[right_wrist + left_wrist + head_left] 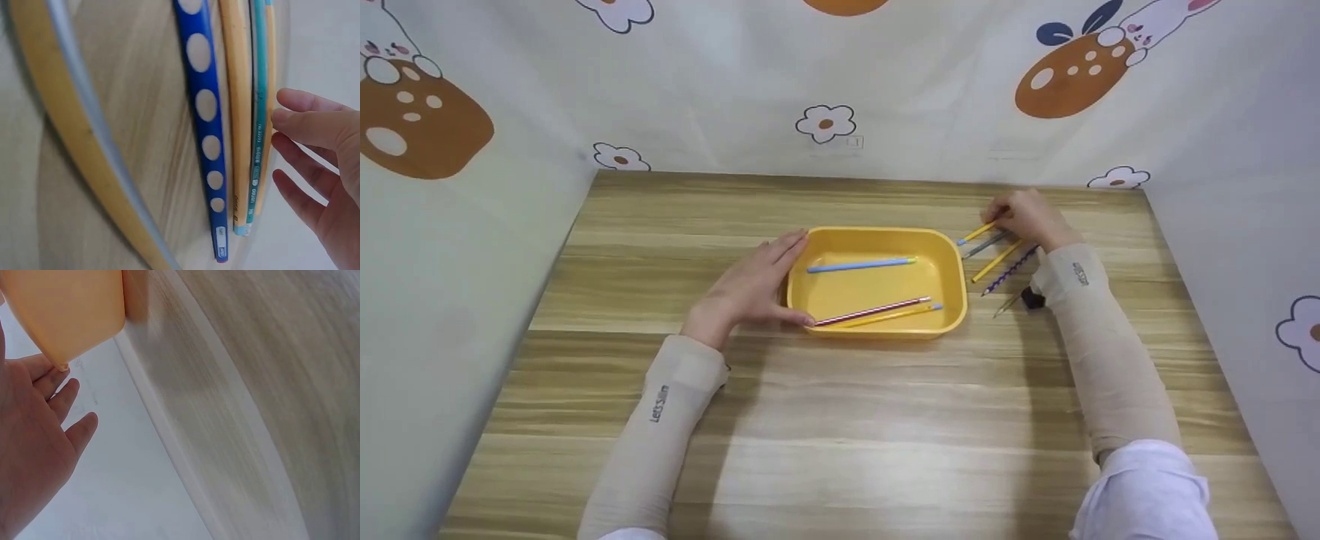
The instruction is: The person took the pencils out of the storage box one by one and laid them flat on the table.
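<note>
My left hand (754, 285) rests at the left end of a yellow plastic tray (877, 230), thumb on the near corner and extended fingers along the far one. In the left wrist view, the fingertips (61, 374) touch the tray's rim. Beyond the tray's right end, my right hand (1030, 214) pinches a yellow pencil with a blue end (976, 233) from the side. Beside that pencil lie a green pencil (257, 129), another yellow pencil (236, 140) and a blue pencil with oval spots (206, 105).
Inside the tray lie a light blue pencil (861, 265), a striped pencil (874, 310) and a yellow pencil (892, 316). A thin gold-coloured pencil (1006, 306) is nearest my right sleeve (1117, 360). Patterned cloth walls (720, 90) border the wood-grain table (885, 435).
</note>
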Action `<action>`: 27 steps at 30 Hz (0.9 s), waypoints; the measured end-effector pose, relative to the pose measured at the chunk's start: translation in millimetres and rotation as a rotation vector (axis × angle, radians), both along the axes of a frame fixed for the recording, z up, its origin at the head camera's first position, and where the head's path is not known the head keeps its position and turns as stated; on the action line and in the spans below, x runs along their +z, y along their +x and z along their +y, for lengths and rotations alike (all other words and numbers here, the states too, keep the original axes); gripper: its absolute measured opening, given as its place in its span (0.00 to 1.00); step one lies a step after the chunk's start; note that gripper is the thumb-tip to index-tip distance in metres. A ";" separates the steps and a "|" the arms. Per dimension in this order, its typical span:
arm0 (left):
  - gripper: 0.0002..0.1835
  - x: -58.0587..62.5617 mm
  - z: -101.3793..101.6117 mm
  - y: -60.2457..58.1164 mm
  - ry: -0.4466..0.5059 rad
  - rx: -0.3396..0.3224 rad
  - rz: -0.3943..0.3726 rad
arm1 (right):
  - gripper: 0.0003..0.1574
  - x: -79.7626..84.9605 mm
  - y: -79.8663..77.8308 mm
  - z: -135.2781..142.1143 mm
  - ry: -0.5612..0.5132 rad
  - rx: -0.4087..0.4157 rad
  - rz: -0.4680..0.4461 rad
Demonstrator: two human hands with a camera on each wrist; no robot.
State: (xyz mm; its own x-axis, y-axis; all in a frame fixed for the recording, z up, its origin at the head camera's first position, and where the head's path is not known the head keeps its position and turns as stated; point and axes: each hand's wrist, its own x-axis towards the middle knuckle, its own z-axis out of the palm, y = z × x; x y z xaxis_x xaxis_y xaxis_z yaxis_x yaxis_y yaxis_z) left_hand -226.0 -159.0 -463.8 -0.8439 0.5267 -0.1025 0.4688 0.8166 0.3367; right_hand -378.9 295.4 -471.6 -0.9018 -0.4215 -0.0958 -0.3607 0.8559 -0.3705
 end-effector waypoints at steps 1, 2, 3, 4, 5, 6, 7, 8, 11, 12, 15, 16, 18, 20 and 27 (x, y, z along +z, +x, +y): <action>0.70 0.0 -0.1 0.0 0.002 -0.004 0.003 | 0.09 1.2 0.5 0.1 -0.006 -0.004 -0.006; 0.70 0.2 -0.4 0.0 0.004 -0.007 0.006 | 0.09 2.5 1.2 0.3 -0.014 -0.009 -0.015; 0.70 0.3 -0.5 0.0 0.001 -0.008 0.007 | 0.09 4.0 1.8 0.3 -0.023 -0.013 -0.025; 0.70 0.3 -0.7 0.0 0.000 -0.009 0.007 | 0.09 5.4 2.5 0.4 -0.031 -0.024 -0.035; 0.70 0.4 -0.7 0.0 -0.003 -0.008 0.006 | 0.10 7.1 3.5 0.4 -0.043 -0.038 -0.049; 0.70 0.4 -0.9 0.0 -0.007 -0.007 0.005 | 0.10 8.7 4.4 0.4 -0.060 -0.056 -0.069; 0.70 0.6 -0.8 0.0 -0.009 -0.006 0.002 | 0.11 10.2 5.3 0.5 -0.078 -0.072 -0.088; 0.70 0.7 -0.8 0.0 -0.010 -0.005 0.000 | 0.12 11.9 6.3 0.6 -0.096 -0.086 -0.107; 0.71 0.8 -0.3 -0.3 -0.011 -0.004 -0.004 | 0.14 16.4 9.3 1.0 -0.150 -0.114 -0.147; 0.71 0.8 0.0 -0.4 -0.011 -0.005 -0.006 | 0.15 17.5 10.1 1.3 -0.172 -0.117 -0.157; 0.71 0.3 -0.1 -0.7 -0.012 -0.004 -0.005 | 0.16 20.0 12.0 0.6 -0.218 -0.109 -0.158; 0.71 0.3 0.0 -0.7 -0.011 -0.005 -0.005 | 0.17 20.6 12.7 0.4 -0.234 -0.105 -0.159; 0.70 0.5 0.2 -0.5 -0.012 -0.005 -0.005 | 0.17 22.3 14.9 -0.6 -0.262 -0.095 -0.153; 0.70 1.0 0.4 -0.1 -0.014 -0.004 -0.005 | 0.18 24.2 17.4 -1.5 -0.285 -0.089 -0.161; 0.70 1.6 0.1 0.1 -0.011 -0.003 -0.005 | 0.20 33.6 27.6 -10.2 -0.372 -0.024 -0.145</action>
